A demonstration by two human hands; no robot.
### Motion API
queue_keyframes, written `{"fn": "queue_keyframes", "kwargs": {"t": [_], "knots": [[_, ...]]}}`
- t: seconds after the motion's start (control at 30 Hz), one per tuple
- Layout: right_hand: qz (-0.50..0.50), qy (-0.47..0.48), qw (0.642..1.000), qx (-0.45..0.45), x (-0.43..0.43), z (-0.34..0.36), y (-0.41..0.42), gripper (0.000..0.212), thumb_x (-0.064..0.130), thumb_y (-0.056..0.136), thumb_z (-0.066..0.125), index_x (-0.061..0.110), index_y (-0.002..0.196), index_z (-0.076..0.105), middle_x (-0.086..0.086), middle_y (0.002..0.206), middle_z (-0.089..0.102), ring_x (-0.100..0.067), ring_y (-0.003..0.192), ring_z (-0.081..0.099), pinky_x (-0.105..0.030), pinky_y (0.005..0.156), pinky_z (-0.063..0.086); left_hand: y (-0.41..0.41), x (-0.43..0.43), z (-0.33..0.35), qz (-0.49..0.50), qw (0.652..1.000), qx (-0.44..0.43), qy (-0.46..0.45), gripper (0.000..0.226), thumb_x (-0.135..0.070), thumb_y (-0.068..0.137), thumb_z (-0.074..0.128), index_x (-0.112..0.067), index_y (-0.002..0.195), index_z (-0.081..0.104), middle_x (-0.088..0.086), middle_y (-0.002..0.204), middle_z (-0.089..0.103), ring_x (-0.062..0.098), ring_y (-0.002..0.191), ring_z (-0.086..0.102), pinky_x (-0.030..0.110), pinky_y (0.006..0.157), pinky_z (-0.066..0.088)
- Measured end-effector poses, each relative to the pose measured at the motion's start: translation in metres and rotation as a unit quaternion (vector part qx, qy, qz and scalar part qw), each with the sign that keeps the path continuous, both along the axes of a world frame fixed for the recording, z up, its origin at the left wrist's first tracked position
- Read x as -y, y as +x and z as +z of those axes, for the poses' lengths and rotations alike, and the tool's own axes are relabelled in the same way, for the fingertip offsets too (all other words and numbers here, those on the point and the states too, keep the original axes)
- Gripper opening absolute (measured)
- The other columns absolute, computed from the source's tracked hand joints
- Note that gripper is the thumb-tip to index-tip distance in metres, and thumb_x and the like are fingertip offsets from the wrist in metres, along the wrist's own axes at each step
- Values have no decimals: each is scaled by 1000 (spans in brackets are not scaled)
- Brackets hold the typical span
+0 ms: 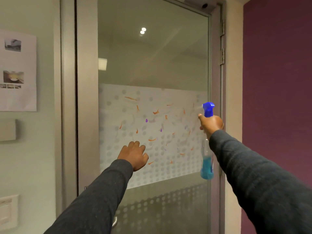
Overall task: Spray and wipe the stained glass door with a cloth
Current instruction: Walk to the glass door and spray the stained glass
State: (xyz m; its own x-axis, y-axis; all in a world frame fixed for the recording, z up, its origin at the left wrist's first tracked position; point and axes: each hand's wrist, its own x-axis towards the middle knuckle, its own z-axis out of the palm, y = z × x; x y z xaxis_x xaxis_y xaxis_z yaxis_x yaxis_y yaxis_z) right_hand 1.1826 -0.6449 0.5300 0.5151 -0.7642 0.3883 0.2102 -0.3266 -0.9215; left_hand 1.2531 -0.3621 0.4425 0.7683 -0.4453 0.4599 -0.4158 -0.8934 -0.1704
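Observation:
The glass door [152,65] fills the middle of the view. A frosted dotted band across it carries several orange and purple smears [156,112]. My right hand [211,124] grips a spray bottle [207,159] by its neck at the door's right edge; the blue nozzle [208,107] points left at the glass and blue liquid sits in the bottle's bottom. My left hand [133,154] is raised against the lower left of the frosted band with fingers curled; no cloth is visible in it.
A grey door frame [69,98] runs down the left, with hinges [222,56] on the right. A paper notice [16,70] and a light switch [7,211] are on the left wall. A purple wall [278,81] stands at the right. The door handle [114,222] shows low down.

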Motion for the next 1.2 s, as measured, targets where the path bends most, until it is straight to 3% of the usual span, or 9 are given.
{"fn": "queue_keyframes", "kwargs": {"t": [0.1,0.23,0.43,0.53,0.67,0.73,0.97,1.1,1.2], "knots": [[130,-44,990,16,-5,-14,-13,23,31,95,70,9,95,63,-10,82,64,-21,69,65,-33,67,51,-4,12,-4,-3,1000,-5,2,48,-38,101,29,-18,142,46,8,142,47,26,128,43,40,102,39],[260,-102,960,-23,-24,-25,-21,25,30,95,71,6,95,63,-8,77,59,-15,61,61,-29,64,51,-11,26,-10,-7,1000,-12,12,49,-38,101,28,-18,142,46,8,141,46,27,128,43,41,101,40],[146,-1,989,25,-20,-36,-7,27,36,94,71,11,89,62,-7,82,64,-19,71,68,-34,67,53,-19,41,-18,-4,1000,-19,20,49,-40,101,28,-18,142,46,8,142,46,27,129,42,41,102,39],[71,67,994,37,4,-42,-12,26,36,94,69,17,81,57,-5,79,66,-26,84,72,-43,85,59,-25,47,-21,-3,1000,-19,24,50,-40,101,28,-18,142,45,9,142,46,27,129,42,41,102,39],[14,47,999,9,29,-55,-24,25,35,94,68,16,82,57,-11,89,67,-28,90,70,-48,92,59,-31,54,-23,-2,999,-24,27,50,-41,101,28,-17,142,45,9,143,45,27,130,41,42,102,39],[31,31,999,-6,36,-66,-30,23,34,95,68,15,85,59,-9,86,65,-26,86,67,-45,88,58,-34,58,-25,-1,999,-27,26,50,-40,101,28,-17,141,46,9,142,46,27,129,41,42,102,39],[273,-32,961,-42,11,-105,-40,21,25,95,72,6,96,63,-6,73,56,-17,60,60,-30,62,48,-47,70,-40,7,998,-41,40,49,-40,102,27,-17,140,47,8,140,46,27,128,42,45,105,34],[232,-30,970,-68,1,-131,-30,29,33,94,72,6,96,65,-6,74,59,-17,62,64,-34,65,51,-53,71,-50,5,998,-51,39,49,-40,102,28,-16,139,48,9,138,48,27,126,43,43,102,38],[142,51,988,-32,12,-149,-28,29,39,93,71,10,90,64,-7,79,63,-23,74,67,-37,71,52,-57,71,-58,6,997,-60,40,49,-40,101,28,-16,139,48,10,139,47,27,127,43,41,100,39]]}}
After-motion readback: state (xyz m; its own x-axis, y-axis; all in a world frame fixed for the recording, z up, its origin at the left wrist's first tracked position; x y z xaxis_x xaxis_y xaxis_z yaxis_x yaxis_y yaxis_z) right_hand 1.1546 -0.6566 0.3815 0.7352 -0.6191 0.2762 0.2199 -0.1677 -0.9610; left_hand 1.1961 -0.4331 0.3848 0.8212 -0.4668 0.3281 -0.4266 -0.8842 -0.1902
